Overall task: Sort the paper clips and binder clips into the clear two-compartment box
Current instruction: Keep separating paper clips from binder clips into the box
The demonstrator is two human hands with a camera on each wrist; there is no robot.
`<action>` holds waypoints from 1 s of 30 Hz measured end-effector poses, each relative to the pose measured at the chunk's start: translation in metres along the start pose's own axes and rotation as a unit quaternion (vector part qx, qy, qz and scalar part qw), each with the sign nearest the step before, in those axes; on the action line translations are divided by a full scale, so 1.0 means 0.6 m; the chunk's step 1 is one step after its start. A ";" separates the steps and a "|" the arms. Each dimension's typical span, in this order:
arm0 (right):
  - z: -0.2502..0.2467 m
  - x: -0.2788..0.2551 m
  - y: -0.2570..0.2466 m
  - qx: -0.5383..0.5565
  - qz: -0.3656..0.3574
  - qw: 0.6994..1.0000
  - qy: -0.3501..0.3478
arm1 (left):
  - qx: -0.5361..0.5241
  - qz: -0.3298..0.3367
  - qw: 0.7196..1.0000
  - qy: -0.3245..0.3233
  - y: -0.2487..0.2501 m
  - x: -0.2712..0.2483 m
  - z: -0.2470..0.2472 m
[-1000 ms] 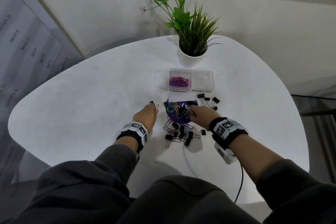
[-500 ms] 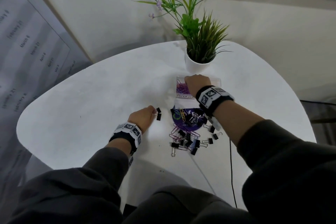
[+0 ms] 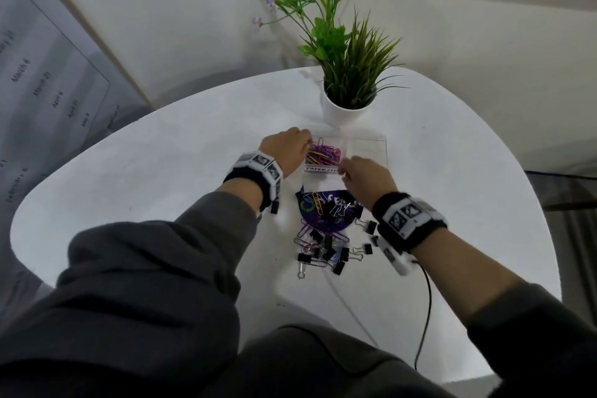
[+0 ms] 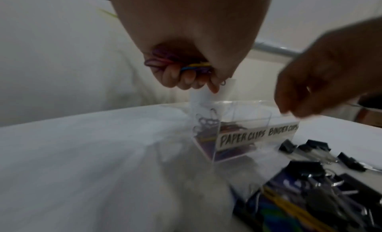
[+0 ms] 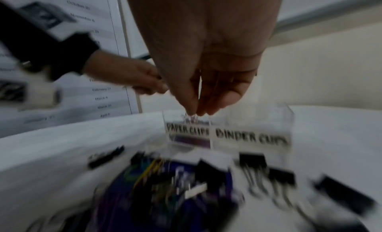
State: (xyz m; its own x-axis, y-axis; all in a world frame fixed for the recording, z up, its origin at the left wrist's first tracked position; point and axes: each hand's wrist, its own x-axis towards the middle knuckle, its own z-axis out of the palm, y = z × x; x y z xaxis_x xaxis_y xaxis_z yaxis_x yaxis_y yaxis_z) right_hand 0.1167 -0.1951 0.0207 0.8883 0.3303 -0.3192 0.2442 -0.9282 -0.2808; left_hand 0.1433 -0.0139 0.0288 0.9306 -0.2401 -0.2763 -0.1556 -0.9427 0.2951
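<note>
The clear two-compartment box [image 3: 368,142] stands in front of the plant pot. Its left half, labelled PAPER CLIPS [image 4: 241,138], holds coloured paper clips [image 3: 324,153]; the right half, labelled BINDER CLIPS [image 5: 251,136], looks empty. My left hand [image 3: 307,144] hovers over the left compartment's near-left corner, its fingers [image 4: 186,78] curled round a bunch of coloured paper clips [image 4: 175,60]. My right hand [image 3: 344,168] hangs at the box's front wall, fingers [image 5: 198,111] straight, pointing down and holding nothing. Black binder clips [image 3: 326,245] and loose paper clips lie mixed on a dark blue sheet [image 3: 323,220].
A white pot with a green plant [image 3: 347,110] stands right behind the box. More binder clips [image 5: 268,170] lie just in front of the right compartment. A black cable [image 3: 423,317] runs from my right wrist over the table's near edge. A calendar board [image 3: 42,84] leans at the left.
My left hand has left the table beside the pile and risen to the paper clip compartment with clips. My right hand went from the pile to the box and has drawn back a little.
</note>
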 end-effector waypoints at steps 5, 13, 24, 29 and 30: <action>0.069 -0.054 0.016 -0.028 -0.015 0.998 -0.058 | 0.035 0.046 0.995 -0.083 0.044 0.057 0.028; 0.075 -0.055 0.030 0.020 0.116 0.993 0.012 | 0.086 0.122 0.988 0.041 0.039 -0.014 0.046; 0.089 -0.032 0.040 -0.032 0.114 0.991 -0.056 | 0.246 0.181 0.944 -0.121 0.030 -0.071 0.117; 0.088 -0.027 0.031 -0.077 0.098 0.987 -0.098 | 0.266 0.182 0.938 -0.125 0.044 -0.067 0.113; 0.087 -0.026 0.030 -0.076 0.101 0.986 -0.112 | 0.273 0.185 0.935 -0.132 0.047 -0.067 0.113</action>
State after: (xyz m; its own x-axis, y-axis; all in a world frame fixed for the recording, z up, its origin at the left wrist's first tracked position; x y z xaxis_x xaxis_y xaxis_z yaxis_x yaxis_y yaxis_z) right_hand 0.0870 -0.2078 -0.0263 0.8207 0.1489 -0.5516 0.1410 -0.9884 -0.0570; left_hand 0.0788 -0.0464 -0.0138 0.6762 -0.5544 -0.4852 -0.6639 -0.7440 -0.0751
